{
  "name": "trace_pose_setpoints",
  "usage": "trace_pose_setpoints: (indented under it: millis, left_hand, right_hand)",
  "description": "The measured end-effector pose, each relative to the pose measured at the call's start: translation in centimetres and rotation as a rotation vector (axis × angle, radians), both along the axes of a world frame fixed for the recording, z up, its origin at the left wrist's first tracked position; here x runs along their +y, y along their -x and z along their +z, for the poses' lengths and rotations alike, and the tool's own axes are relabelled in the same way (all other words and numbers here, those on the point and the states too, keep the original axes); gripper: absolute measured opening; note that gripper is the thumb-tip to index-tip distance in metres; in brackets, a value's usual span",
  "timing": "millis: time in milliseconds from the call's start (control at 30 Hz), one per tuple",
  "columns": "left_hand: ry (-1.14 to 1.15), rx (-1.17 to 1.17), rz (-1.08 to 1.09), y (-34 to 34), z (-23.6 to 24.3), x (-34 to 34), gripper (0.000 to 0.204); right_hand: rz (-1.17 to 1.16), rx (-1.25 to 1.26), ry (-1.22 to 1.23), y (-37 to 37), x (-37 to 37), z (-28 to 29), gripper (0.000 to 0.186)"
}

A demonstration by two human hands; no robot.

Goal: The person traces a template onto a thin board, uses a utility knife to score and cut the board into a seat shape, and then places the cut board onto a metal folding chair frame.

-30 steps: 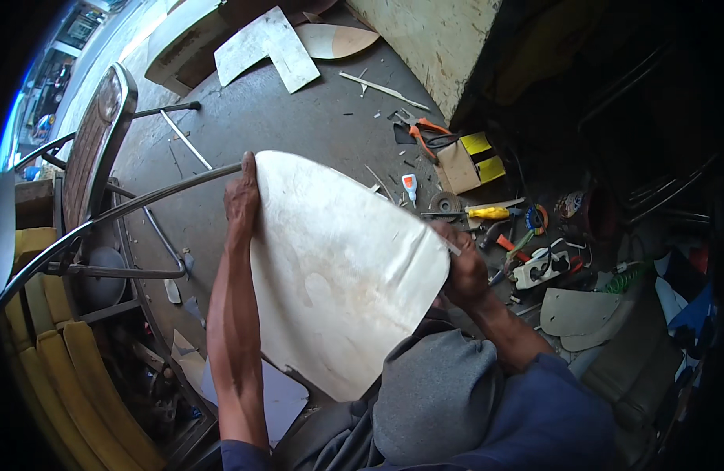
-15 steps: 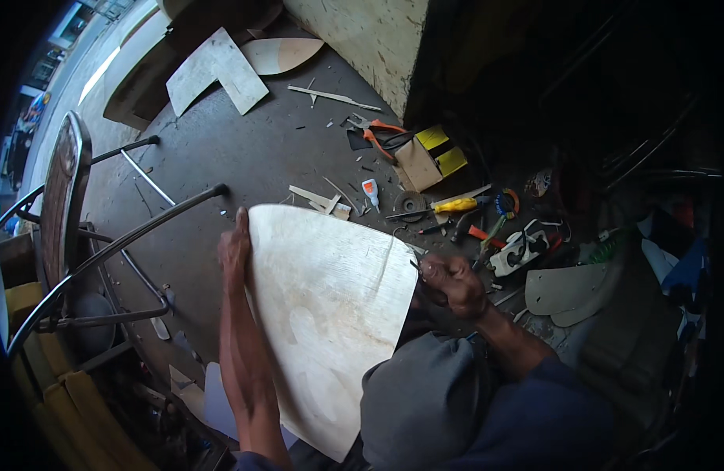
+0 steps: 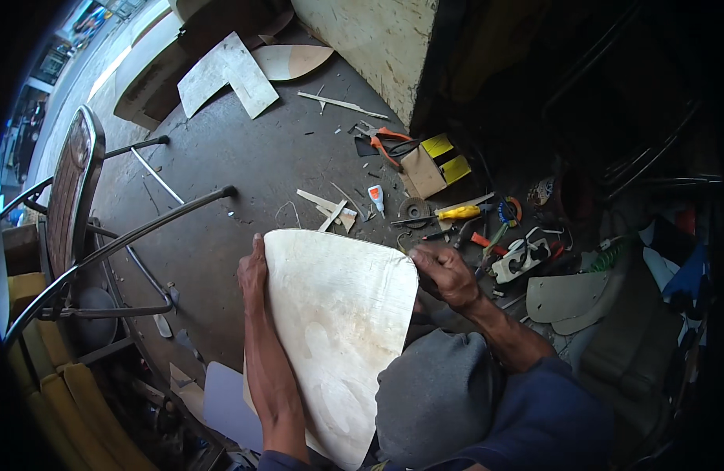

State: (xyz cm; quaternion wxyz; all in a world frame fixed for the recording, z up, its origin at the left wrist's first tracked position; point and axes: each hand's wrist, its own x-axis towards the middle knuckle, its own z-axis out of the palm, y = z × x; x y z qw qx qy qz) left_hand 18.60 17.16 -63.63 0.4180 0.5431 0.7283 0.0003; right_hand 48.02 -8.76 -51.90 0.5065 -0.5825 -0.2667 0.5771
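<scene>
A large pale thin panel, scuffed and stained, with rounded upper corners, fills the lower middle of the view. My left hand grips it along the left edge, thumb upright beside the border. At the upper right corner my right hand is closed on the edge, with some fingers hidden. A rounded grey cloth shape covers the panel's lower right part. Offcut strips and a small white glue bottle lie on the dark floor beyond the panel's top edge.
At left stand a tubular metal chair frame and yellow cushions. Tools lie to the right: orange pliers, a yellow-handled screwdriver, a power strip. A cut angled board and a pale cabinet side are behind.
The panel and both hands have shifted lower in the view over the last second. A gap now shows between my left hand and the chair's metal tube, and the panel looks narrower.
</scene>
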Motion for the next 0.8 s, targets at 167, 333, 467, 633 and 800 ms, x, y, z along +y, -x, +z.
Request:
trace_pose_setpoints:
  millis: [167,333,467,633,800]
  left_hand:
    - [-0.002,0.046,0.003,-0.3,-0.3,-0.3,0.097]
    - [-0.029,0.034,-0.026,-1.2,-1.2,-1.1,0.087]
    - [-0.007,0.018,-0.001,-1.5,-1.0,-1.2,0.089]
    - [0.023,-0.073,0.065,1.2,-2.7,-1.2,0.091]
    - [0.022,-0.054,0.092,2.2,-1.1,-1.5,0.09]
  right_hand:
    - [-0.083,0.309,0.065,1.1,-1.6,0.7,0.03]
    - [-0.154,0.341,0.047,1.6,-2.7,0.0,0.027]
    - [-0.18,0.371,0.025,1.7,-3.5,-0.7,0.026]
    - [0.033,0.046,-0.177,1.6,-6.2,0.4,0.025]
    - [-0.24,0.243,0.029,2.6,-3.2,1.2,0.029]
